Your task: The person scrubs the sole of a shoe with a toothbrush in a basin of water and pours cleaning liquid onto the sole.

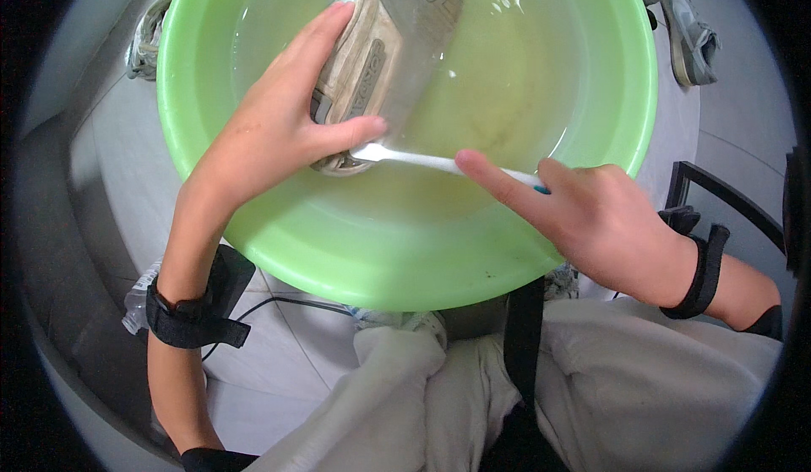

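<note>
A shoe point(372, 62) lies partly under cloudy yellowish water inside a light green basin point(397, 278), its worn beige and grey sole turned up toward me. My left hand point(274, 121) is closed around the shoe's left side, thumb across the near end of the sole. In my right hand point(591, 206) is a white toothbrush point(418, 161), gripped by its handle with the index finger stretched along it. The brush head touches the near end of the shoe, just below my left thumb; its bristles are hidden.
Another shoe point(148, 37) stands beyond the basin's left side, and grey shoes point(691, 45) sit to the right. A clear plastic bottle point(137, 307) and a black cable point(291, 300) lie on the tiled floor. A black curved frame point(735, 186) rises at the right.
</note>
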`<state>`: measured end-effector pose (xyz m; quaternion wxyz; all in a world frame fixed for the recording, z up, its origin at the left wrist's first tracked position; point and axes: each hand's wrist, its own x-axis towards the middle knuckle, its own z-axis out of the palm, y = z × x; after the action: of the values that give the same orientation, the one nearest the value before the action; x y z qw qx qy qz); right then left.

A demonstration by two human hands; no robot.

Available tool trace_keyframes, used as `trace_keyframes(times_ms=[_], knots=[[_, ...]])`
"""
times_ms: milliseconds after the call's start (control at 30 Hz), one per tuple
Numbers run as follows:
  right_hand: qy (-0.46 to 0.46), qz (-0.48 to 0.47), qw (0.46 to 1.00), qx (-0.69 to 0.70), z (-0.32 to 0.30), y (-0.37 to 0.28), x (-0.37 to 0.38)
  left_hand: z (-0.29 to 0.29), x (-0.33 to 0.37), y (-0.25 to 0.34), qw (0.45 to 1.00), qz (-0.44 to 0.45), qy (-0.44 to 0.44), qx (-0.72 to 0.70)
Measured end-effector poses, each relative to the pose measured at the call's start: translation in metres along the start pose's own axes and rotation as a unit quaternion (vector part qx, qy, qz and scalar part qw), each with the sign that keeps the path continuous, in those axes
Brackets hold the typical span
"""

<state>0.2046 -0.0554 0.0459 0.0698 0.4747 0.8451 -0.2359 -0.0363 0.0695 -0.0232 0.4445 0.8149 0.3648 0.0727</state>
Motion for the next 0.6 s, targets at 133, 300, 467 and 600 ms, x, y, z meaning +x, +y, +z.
trace_keyframes(times_ms=[133, 300, 467, 600], knots=[[-0.044, 0.015, 0.979, 0.200, -0.009, 0.008, -0.002, 0.001, 0.000, 0.003, 0.997, 0.038, 0.018, 0.061], [-0.087, -0.016, 0.951, 0.298, -0.019, 0.023, 0.008, 0.005, -0.001, 0.006, 0.996, 0.028, 0.031, 0.077], [-0.141, 0.084, 0.889, 0.427, -0.033, 0.030, 0.001, -0.001, -0.003, 0.006, 0.998, 0.000, 0.016, 0.053], [-0.130, 0.118, 0.920, 0.350, -0.032, 0.038, -0.004, -0.005, -0.001, -0.001, 1.000, 0.009, 0.007, 0.021]])
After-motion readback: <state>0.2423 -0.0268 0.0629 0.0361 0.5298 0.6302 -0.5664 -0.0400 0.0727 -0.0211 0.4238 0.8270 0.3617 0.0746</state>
